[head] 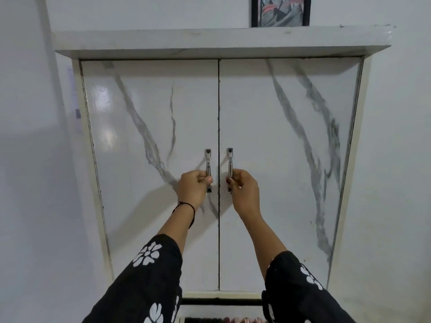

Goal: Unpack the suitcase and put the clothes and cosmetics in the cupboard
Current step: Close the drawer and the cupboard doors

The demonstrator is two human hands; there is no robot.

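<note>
Both hands on the cupboard (pixel 279 159), doors closed rn: left hand (pixel 193 188) grips left handle (pixel 208 163), right hand (pixel 245 190) grips right handle (pixel 230 163).

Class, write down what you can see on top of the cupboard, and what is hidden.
A framed picture seems to stand on the cupboard, toward its right; the picture's upper part is out of frame. The doors are shut, so the inside is hidden.
</note>
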